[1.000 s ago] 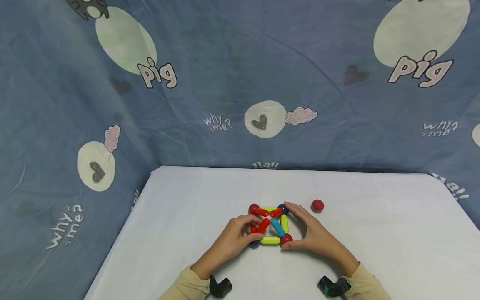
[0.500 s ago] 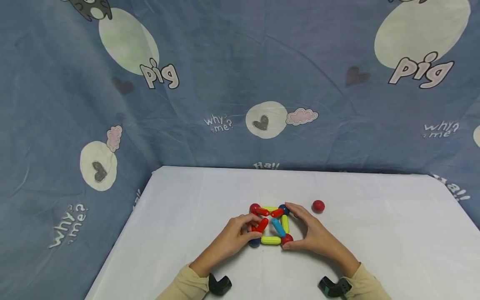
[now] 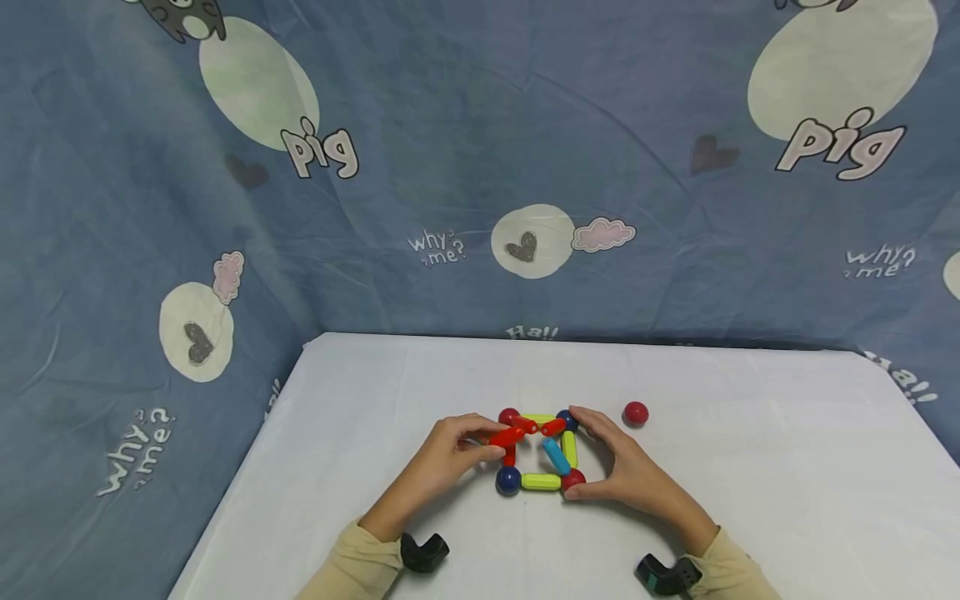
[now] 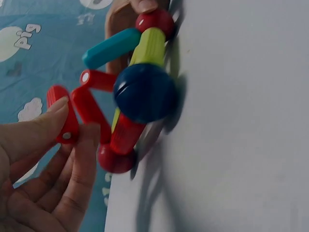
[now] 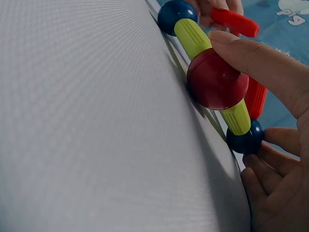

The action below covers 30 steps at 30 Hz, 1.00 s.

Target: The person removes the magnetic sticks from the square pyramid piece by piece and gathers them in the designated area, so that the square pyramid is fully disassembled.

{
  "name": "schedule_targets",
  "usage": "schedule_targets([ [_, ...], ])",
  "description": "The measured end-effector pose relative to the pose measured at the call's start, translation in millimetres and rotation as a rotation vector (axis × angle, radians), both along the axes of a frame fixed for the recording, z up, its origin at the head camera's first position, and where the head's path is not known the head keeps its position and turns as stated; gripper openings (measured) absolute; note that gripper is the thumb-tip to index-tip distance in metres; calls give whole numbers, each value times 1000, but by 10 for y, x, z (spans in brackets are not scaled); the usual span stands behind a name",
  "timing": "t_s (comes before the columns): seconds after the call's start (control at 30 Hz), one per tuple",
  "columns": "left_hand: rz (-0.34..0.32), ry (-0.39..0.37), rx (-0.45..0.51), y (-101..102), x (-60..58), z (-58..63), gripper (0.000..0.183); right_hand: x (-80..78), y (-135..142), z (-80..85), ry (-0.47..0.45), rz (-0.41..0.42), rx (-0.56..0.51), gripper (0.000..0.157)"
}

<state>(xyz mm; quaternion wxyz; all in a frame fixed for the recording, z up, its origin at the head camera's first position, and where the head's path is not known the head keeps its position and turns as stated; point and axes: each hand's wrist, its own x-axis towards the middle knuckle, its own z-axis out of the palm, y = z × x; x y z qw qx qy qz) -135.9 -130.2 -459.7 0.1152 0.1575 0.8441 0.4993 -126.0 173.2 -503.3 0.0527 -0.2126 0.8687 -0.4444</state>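
Blue fabric (image 3: 360, 200) hangs behind and to the left of a white-covered bench (image 3: 750, 433), lightly creased and printed with "pig" lettering (image 3: 840, 143), pale ovals (image 3: 258, 83), grey hearts (image 3: 714, 154) and pink clouds (image 3: 603, 234). Soft shadows fall across the benchtop.

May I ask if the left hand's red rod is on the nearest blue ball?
Off: a visible gap separates the red rod from the blue ball.

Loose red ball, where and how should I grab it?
Probably best pinched across its widest middle, from above: the loose red ball is round and could roll if pushed from one side, and it sits clear of the right hand.
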Motion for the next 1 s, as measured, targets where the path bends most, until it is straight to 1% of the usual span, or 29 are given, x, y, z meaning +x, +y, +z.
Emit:
schedule_targets([
  [0.13,55,-9,62,-60,-30,39,24,-4,7,-7,6,2,-5,104],
  [0.27,101,41,30,-187,-76,39,17,-4,1,-10,11,9,-10,105],
  [0.37,135,86,-11,-330,-124,8,18,1,-3,-6,11,11,-13,105],
  [0.47,166,120,-27,-502,-184,-54,21,4,1,-1,18,9,-7,105],
  [0.6,205,144,-49,-744,-245,-138,24,0,0,5,27,6,-2,105],
  [0.67,226,145,-70,-848,-262,-166,24,-1,-1,9,27,4,-2,105],
  [0.8,270,124,-101,-1015,-294,-201,24,2,-2,7,17,3,0,105],
  [0.9,282,100,-105,-1112,-323,-223,25,5,-3,-1,8,1,2,105],
  [1.0,276,83,-109,-1176,-346,-241,24,4,-4,-9,9,0,7,105],
])
